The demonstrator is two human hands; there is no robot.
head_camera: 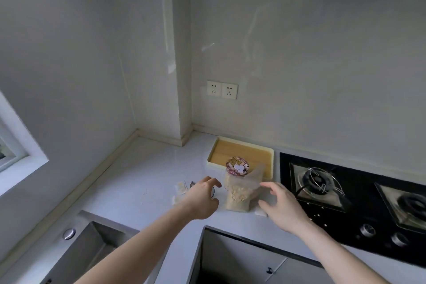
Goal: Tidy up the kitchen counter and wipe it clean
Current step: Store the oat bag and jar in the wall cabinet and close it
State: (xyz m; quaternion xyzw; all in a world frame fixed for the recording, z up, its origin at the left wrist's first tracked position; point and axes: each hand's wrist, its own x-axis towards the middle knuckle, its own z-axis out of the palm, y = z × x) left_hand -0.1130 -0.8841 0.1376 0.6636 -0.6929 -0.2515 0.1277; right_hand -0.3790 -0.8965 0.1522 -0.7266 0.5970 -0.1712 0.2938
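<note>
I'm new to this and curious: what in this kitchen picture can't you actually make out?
Head view only:
- Small packets left of the left hand: too small and blurred to read.
- The dark ring under the left hand: mostly hidden by that hand.
- White bit by the right hand: partly covered by it.
- Bag contents: pale grains, type unclear.
- Sink and window: cut off by the frame's edges.
</note>
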